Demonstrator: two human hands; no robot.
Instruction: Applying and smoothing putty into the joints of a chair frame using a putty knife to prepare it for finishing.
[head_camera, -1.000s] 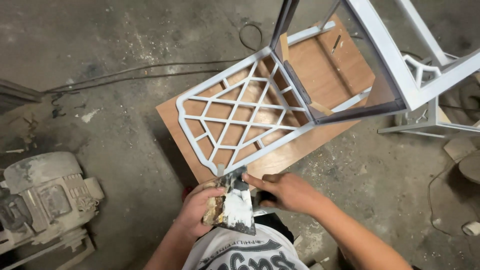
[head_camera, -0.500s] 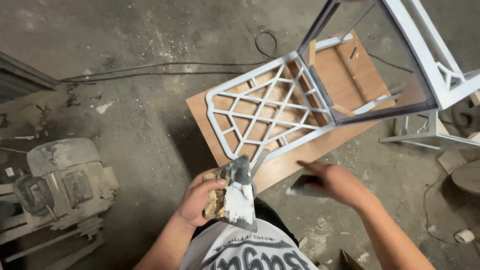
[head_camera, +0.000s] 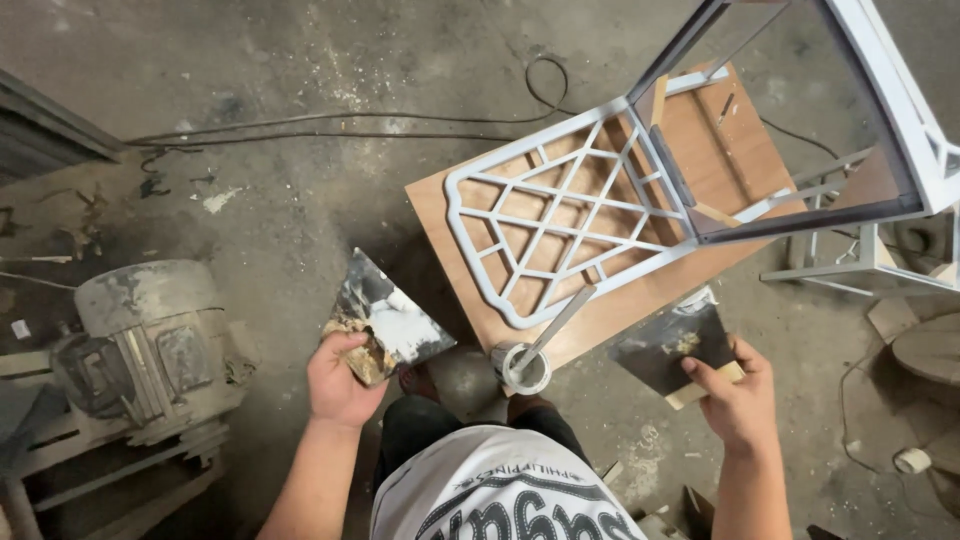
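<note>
Leftmost, an old dusty electric motor (head_camera: 150, 335) sits on a rough wooden frame at the near left, with dark cables (head_camera: 330, 125) trailing over the concrete floor (head_camera: 280, 60) beyond it. Just right of it the left hand (head_camera: 338, 385) is closed around the near corner of a square mixing board (head_camera: 385, 320) smeared with pale filler, held tilted and clear of everything else. Between the knees stands a small round tin (head_camera: 524, 368) with a stick leaning out of it, just near of the brown plywood sheet (head_camera: 640, 300). On that sheet lies a grey-primed metal chair frame (head_camera: 560, 225), its lattice back flat and nearest, the legs rising to the far right. The right hand (head_camera: 735, 400) grips a wide putty knife (head_camera: 675, 345) by its wooden handle, blade pointing toward the lattice but apart from it.

Filling well seems to call for a small load on the blade edge, a low blade angle, and strokes along each bar rather than across the gaps. Probably the tin and its stick crowd the near edge of the sheet, and another pale frame (head_camera: 850, 265) stands close on the right.
</note>
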